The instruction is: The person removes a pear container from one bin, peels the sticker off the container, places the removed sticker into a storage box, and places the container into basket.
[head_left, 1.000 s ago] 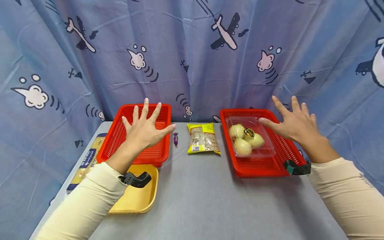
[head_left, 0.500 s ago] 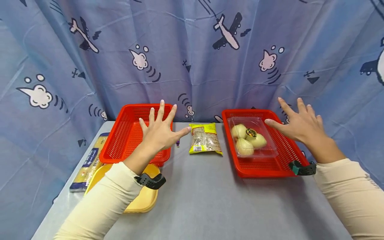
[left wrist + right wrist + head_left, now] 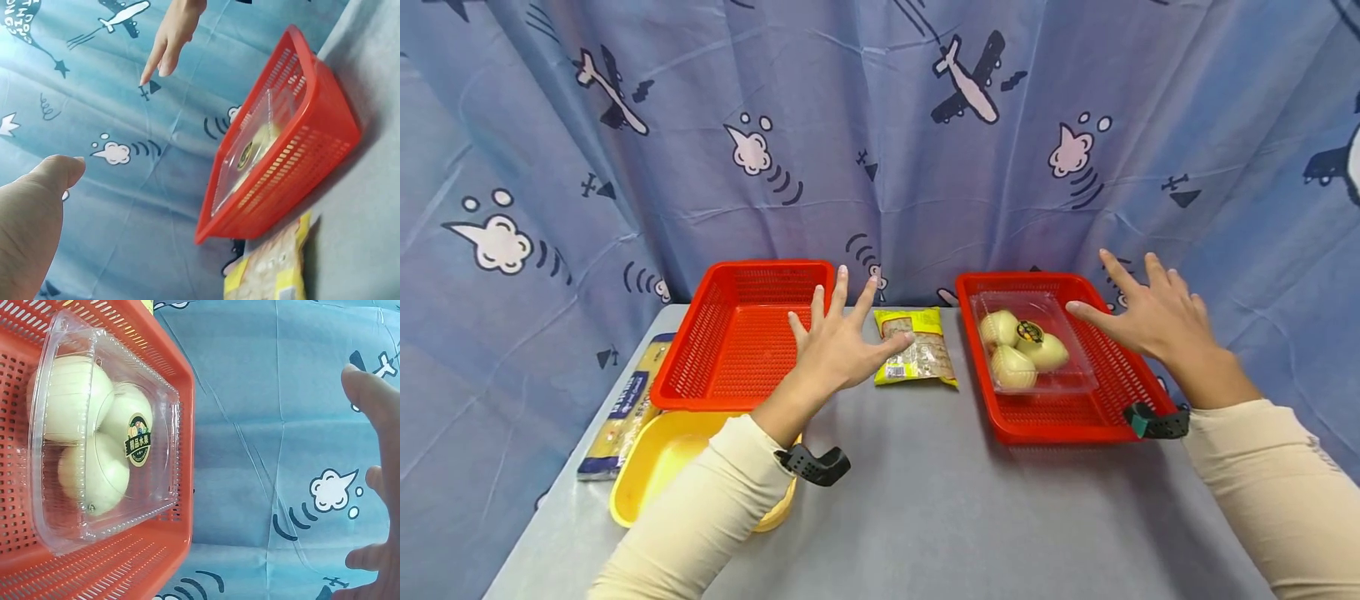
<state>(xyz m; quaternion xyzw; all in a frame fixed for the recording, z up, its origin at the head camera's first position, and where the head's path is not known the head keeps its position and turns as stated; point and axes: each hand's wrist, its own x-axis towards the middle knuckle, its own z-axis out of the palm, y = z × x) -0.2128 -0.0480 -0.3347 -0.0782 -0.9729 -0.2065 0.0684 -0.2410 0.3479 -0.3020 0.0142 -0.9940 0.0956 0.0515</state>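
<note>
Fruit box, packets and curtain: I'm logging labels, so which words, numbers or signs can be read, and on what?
"精品水果": sticker on the clear fruit box; its smaller print is too small to read.
Yellow packet: print and barcode too small to read.
Long packet: lettering too blurred to read.
Curtain: corner lettering in the left wrist view, too unclear to quote.
Right sleeve: faint marks, unreadable.

Booth-like spot w/ printed curtain [image 3: 880,142], tbl [image 3: 940,492]
</note>
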